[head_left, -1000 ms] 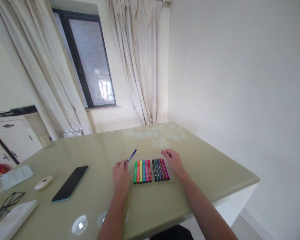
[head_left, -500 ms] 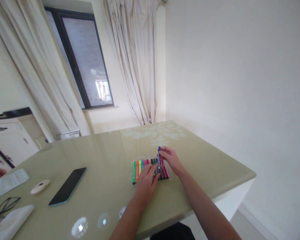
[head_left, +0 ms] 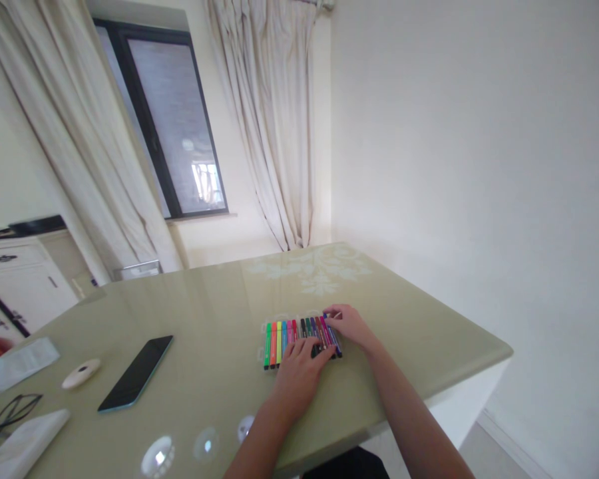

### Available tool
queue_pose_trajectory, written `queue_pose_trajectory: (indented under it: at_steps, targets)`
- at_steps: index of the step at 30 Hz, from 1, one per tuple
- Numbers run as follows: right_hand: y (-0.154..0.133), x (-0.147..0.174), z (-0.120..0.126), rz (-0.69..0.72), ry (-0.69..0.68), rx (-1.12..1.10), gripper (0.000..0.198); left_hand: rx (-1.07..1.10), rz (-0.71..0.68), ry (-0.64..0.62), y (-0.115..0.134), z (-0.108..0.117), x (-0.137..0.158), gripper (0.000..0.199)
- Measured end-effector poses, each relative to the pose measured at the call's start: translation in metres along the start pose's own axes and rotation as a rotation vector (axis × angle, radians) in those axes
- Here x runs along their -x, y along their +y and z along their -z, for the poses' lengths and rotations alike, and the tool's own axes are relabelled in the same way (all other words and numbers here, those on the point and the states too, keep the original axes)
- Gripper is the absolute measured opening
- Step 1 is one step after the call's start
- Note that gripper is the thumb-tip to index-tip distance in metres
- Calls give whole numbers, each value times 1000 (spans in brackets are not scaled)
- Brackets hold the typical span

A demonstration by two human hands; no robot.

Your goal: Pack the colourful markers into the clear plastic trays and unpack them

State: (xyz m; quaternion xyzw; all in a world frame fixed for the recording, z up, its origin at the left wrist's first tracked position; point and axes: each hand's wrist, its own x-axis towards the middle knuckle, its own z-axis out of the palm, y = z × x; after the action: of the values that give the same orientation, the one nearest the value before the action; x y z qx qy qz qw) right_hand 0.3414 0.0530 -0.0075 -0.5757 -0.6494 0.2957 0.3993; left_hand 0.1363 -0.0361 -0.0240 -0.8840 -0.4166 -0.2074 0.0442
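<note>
A row of coloured markers point(head_left: 279, 332) lies side by side in a clear plastic case point(head_left: 262, 347) on the table. My left hand point(head_left: 302, 369) rests over the lower middle of the row, its fingers spread and touching the markers; it covers part of several of them. At the right end of the row lies a blue marker point(head_left: 336, 340), its black end toward me. My right hand point(head_left: 349, 324) pinches this marker near its blue cap, at the far edge of the case.
A dark phone point(head_left: 136, 374) lies left of the case. Beyond it are a white oval object point(head_left: 80, 374), a face mask point(head_left: 22, 362), eyeglasses point(head_left: 12, 416) and a white slab-like object point(head_left: 27, 442). The table's edge point(head_left: 469, 372) runs along the right, with a wall behind.
My right hand has brought the blue marker down from above the row to its right end. The left hand has shifted slightly right, and its fingers now lie across the markers.
</note>
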Motion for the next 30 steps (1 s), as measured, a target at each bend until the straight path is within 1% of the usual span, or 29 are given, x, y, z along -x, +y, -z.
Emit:
queue_pose_trajectory:
  at_steps: [3,7,11,13,20,25,30]
  targets:
    - [0,1,1,37,0,94,19,-44,-18,-5,0,-2,1,49]
    - [0,2,2,72,0,177,19,-81,-4,5,2,-2,1,50]
    - [-2,3,2,93,20,233,18,-106,-32,6,5,-1,-1,55]
    - [-2,4,1,99,33,254,18,-115,-47,1,6,0,-1,57]
    - [-5,5,1,119,60,311,18,-112,-20,13,10,1,-2,53]
    - [-6,5,0,128,54,330,16,-137,-22,5,13,7,-5,61]
    - [-7,6,0,119,52,340,17,-169,-37,12,15,8,-6,56]
